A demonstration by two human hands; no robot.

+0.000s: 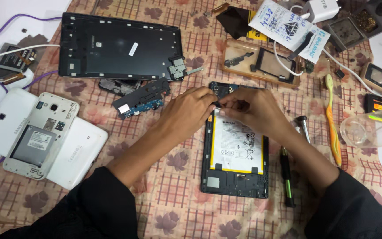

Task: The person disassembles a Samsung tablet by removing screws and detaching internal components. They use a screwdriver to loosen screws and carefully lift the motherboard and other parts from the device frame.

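While both hands pinch together, the opened tablet (235, 152) lies beneath.

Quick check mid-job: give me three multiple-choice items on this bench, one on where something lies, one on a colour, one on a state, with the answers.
1. Where does the large black back panel lie?
A. At the top left of the cloth
B. Under the clear cup
C. At the person's right elbow

2. What colour is the toothbrush right of the opened tablet?
A. Blue
B. Orange and yellow
C. Black

3. What state is the tablet under the hands in?
A. Closed, screen lit
C. Wrapped in plastic
B. Back off, battery showing

Answers:
1 A: the panel lies at the upper left, above the white phone.
2 B: its handle is orange with a pale yellow head end.
3 B: the white battery lies bare in the black frame, while the left hand and right hand meet at its top edge.
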